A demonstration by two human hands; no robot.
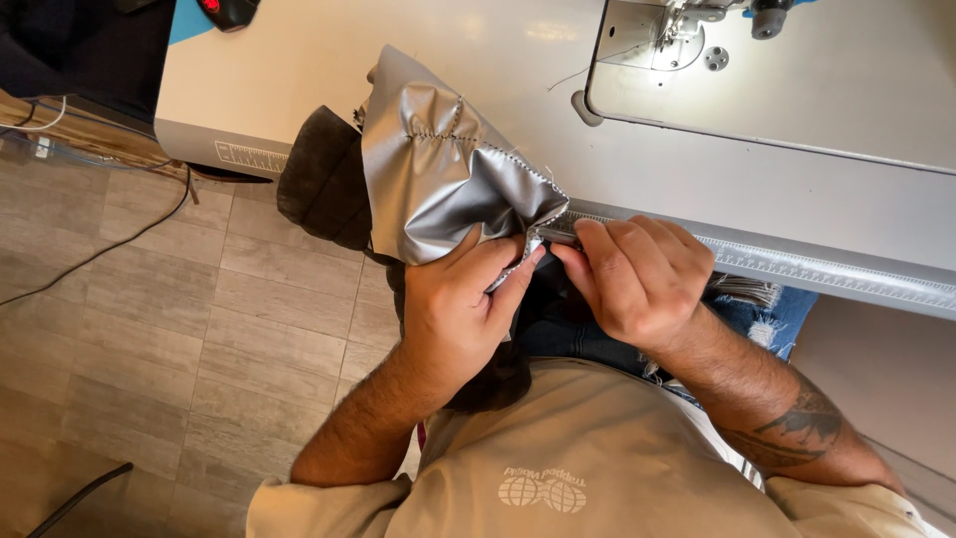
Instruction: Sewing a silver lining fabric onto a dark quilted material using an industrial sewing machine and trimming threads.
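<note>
The crumpled piece of shiny silver-grey fabric with a line of white stitching (438, 169) hangs over the front edge of the white sewing table (757, 209), its upper part resting on the table top near the left corner and its lower corner held just off the edge, over the person's lap. The left hand (460, 304) is clamped on that lower corner, thumb and forefinger pinched together over the stitched hem. The right hand (637, 274) is curled closed around a slim dark metal tool (556, 236), only the tip of which shows between the two hands — whether it is a seam ripper or small snips cannot be told. The tip sits right at the seam, touching or almost touching the fabric where the left fingers hold it taut.

Judging by this, the step in hand looks like work on the stitching at the hem corner — picking or trimming thread rather than sewing, since the fabric is well apart from the needle area of the white sewing machine (687, 40) at the far edge of the table. The next move would seem to call for a steady, small motion of the tool along the stitch line while the left hand keeps the hem stretched; the risk is nicking the silver material itself.

A dark grey cloth bundle (319, 179) hangs beside the fabric at the table's front edge, above the grey tiled floor (149, 319).
</note>
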